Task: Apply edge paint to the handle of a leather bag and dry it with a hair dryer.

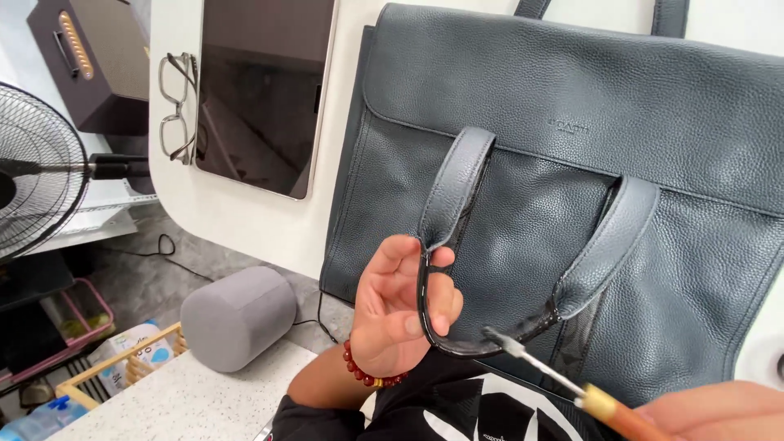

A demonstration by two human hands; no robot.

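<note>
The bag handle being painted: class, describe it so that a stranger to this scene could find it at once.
Start at the big dark grey leather bag lying on the white table. From its front hangs a curved handle, pinched by the left hand. Unlike the matt straps at the top edge, its lower edge is glossy black where the brush from the right hand touches.

Your left hand (pixel 404 306) raised at centre, palm up toward you, fingers curled, thumb and fingertips pinched shut near top. Wrist bent back, red bead bracelet on it, dark sleeve on forearm below. Your right hand (pixel 719 408) at lower right corner, mostly out of frame, fingers closed in grip.
</note>
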